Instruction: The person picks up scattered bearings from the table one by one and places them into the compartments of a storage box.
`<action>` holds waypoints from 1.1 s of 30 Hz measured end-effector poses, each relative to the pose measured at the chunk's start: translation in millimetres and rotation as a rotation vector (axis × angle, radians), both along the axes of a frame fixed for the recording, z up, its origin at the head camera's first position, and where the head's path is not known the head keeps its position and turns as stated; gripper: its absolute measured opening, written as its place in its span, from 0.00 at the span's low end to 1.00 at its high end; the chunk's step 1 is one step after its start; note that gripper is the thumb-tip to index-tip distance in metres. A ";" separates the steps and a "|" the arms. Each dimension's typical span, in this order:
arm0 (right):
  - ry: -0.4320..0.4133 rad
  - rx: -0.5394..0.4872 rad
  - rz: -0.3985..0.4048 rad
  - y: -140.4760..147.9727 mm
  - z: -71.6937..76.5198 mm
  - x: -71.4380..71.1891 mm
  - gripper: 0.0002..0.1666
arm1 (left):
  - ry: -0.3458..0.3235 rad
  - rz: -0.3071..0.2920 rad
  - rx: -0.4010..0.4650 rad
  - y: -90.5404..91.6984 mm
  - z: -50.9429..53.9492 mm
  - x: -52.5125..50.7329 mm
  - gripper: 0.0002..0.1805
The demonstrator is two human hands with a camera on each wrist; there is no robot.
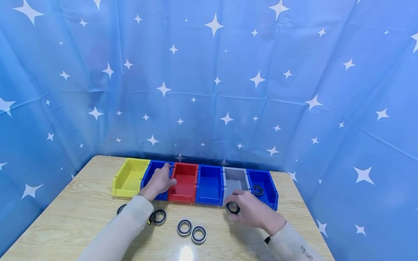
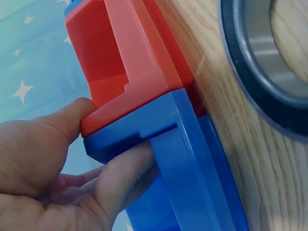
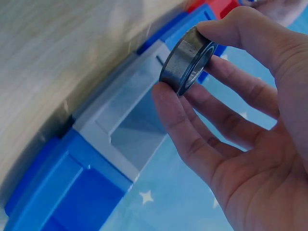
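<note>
My left hand [image 1: 160,182] is at the left blue bin [image 1: 151,170] and the red bin [image 1: 184,181]. In the left wrist view, the thumb of this hand [image 2: 72,168] touches the red bin's rim [image 2: 139,98], while its fingers reach inside the blue bin [image 2: 192,163], gripping the adjoining walls. Between thumb and fingertips my right hand [image 1: 253,212] pinches a ring-shaped bearing [image 1: 232,207] at the front of the grey bin [image 1: 235,178]. The right wrist view shows the bearing [image 3: 185,60] tilted in the hand [image 3: 240,110], above the grey bin [image 3: 125,96].
A yellow bin [image 1: 130,175] ends the row at left. Another blue bin [image 1: 209,185] stands mid-row; the rightmost blue bin [image 1: 272,195] holds a bearing [image 1: 258,190]. Several bearings lie on the wooden table [image 1: 81,206], including two near the middle [image 1: 184,227] and one partly behind the left sleeve.
</note>
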State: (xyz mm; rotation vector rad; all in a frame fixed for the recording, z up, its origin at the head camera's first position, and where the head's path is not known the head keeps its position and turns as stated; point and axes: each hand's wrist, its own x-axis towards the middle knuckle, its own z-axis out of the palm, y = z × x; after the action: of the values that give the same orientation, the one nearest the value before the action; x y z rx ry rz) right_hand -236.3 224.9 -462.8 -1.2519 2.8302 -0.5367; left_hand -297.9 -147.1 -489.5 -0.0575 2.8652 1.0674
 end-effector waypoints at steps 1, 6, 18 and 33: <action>0.002 0.002 -0.007 1.1 1.2 -1.9 0.18 | 0.002 -0.001 0.000 -0.1 -0.1 0.2 0.45; -0.002 0.023 -0.054 4.7 8.2 -12.7 0.20 | 0.012 -0.002 0.004 -0.7 -0.2 0.4 0.44; 0.039 0.053 -0.110 7.4 8.3 -44.5 0.18 | 0.022 0.001 -0.022 0.8 -0.8 -0.6 0.43; -0.070 0.146 -0.232 -4.2 1.5 -71.4 0.24 | 0.011 0.000 0.005 0.0 -1.1 -1.1 0.43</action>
State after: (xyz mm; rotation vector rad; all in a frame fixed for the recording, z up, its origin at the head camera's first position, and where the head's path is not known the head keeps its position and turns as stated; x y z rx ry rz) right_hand -307.6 220.7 -461.4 -0.8712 2.9102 -0.3596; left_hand -299.0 -147.0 -490.6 -0.0511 2.8727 1.0780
